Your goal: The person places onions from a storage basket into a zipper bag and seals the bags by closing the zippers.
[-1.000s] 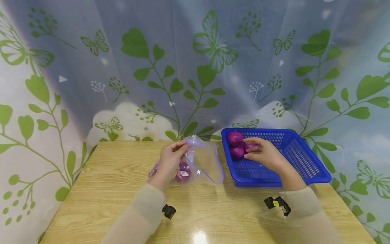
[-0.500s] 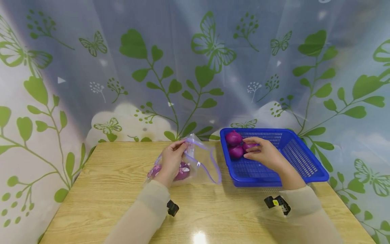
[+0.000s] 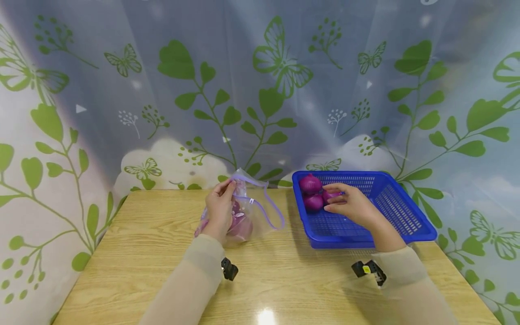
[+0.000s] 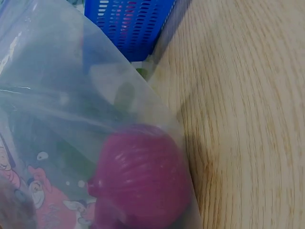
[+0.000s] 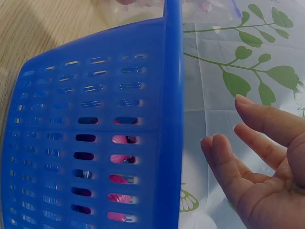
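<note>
My left hand (image 3: 220,205) pinches the upper edge of a clear zip bag (image 3: 266,216) with a purple zip strip and printed cartoon pictures. Purple onions (image 3: 240,227) lie low inside the bag; one onion (image 4: 145,176) shows through the plastic in the left wrist view. How many are in there is partly hidden by the hand and the print. My right hand (image 3: 357,205) hovers over the blue basket, fingers loosely bent and apart, holding nothing. Beside its fingertips, several red onions (image 3: 311,184) sit in the basket's left back corner.
The slotted blue plastic basket (image 3: 341,243) stands on the right of the wooden table (image 3: 142,262). Behind the table hangs a curtain (image 3: 227,90) printed with leaves and butterflies. A small black camera is strapped to each wrist.
My left hand has shifted left and slightly up with the bag, whose mouth is drawn away from the basket. The onions inside have tilted with it. My right hand stays in place.
</note>
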`<state>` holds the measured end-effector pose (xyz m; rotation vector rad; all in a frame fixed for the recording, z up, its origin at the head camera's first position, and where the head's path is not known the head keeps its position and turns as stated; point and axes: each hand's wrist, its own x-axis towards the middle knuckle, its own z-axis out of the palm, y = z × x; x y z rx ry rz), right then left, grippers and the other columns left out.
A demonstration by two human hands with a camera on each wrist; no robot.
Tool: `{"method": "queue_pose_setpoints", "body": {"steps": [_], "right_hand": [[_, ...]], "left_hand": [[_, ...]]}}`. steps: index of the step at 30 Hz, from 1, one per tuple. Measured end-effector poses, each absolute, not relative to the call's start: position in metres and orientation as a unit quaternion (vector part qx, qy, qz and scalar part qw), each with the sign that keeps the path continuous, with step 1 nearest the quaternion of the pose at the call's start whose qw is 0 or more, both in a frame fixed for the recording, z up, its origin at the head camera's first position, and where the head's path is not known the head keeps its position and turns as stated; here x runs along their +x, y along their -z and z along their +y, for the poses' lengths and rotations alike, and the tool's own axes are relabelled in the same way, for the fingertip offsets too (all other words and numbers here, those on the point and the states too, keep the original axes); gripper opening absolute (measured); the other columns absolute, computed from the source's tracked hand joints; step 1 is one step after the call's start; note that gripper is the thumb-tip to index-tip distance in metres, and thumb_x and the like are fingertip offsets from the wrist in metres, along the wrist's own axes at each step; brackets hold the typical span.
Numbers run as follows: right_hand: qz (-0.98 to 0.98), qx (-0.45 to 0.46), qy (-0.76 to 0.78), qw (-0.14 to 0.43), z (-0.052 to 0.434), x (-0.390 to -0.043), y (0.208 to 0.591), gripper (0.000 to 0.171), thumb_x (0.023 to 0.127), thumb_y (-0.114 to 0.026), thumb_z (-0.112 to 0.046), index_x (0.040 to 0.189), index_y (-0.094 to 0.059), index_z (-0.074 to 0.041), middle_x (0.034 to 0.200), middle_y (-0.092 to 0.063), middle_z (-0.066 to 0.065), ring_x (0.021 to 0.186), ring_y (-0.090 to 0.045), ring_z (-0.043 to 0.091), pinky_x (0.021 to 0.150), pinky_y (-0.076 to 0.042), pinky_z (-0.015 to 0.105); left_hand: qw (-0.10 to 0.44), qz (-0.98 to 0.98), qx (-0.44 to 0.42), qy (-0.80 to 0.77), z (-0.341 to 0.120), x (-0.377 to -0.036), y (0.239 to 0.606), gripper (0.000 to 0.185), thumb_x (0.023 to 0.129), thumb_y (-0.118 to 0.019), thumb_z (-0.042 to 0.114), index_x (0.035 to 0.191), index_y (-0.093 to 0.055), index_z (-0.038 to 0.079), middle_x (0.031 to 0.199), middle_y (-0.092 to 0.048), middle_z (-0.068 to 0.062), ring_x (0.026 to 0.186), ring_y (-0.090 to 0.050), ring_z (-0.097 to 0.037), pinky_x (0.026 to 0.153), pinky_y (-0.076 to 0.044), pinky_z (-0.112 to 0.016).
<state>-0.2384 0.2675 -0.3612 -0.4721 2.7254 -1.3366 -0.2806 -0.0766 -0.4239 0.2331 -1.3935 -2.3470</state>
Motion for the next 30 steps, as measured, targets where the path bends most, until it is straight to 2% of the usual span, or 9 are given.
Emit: {"method": "queue_pose_setpoints", "body": {"steps": [5,16,23,30], "right_hand": [[0.887,-0.153,0.434,0.031,0.268,-0.238,0.362,0.054,0.092,-0.074,-0.009,0.141,-0.051,-0.003,0.135,-0.055,0.025,0.119,-0.059,0.041,0.088,-0.058,0.045],[0.889,-0.15,0.432,0.026,0.272,-0.239,0.356,0.053,0.091,-0.075,-0.008,0.139,-0.053,-0.002,0.136,-0.054,0.024,0.118,-0.06,0.041,0.086,-0.058,0.041],[0.889,-0.151,0.43,0.034,0.272,-0.241,0.351,0.056,0.091,-0.074,-0.01,0.141,-0.051,-0.002,0.139,-0.052,0.025,0.121,-0.058,0.043,0.091,-0.056,0.048],[0.897,-0.153,0.413,0.031,0.274,-0.249,0.343,0.056,0.093,-0.073,-0.011,0.142,-0.05,-0.001,0.14,-0.052,0.026,0.122,-0.057,0.044,0.093,-0.053,0.054]], "left_hand": [[0.212,-0.481,0.077,0.847,-0.081,-0.28,0.421,0.015,0.09,-0.072,0.0,0.106,-0.074,-0.001,0.085,-0.068,0.001,0.074,-0.06,-0.005,0.062,-0.052,-0.014],[0.165,-0.615,0.054,0.769,-0.085,-0.253,0.405,0.02,0.09,-0.076,0.01,0.108,-0.074,0.0,0.092,-0.069,-0.002,0.08,-0.062,-0.009,0.07,-0.055,-0.017],[0.151,-0.66,0.053,0.734,-0.091,-0.244,0.401,0.019,0.09,-0.076,0.012,0.107,-0.076,0.004,0.098,-0.071,-0.006,0.084,-0.064,-0.011,0.071,-0.055,-0.017],[0.165,-0.679,0.049,0.714,-0.093,-0.242,0.4,0.018,0.09,-0.076,0.011,0.106,-0.077,0.004,0.102,-0.072,-0.011,0.086,-0.064,-0.013,0.073,-0.055,-0.018]]}}
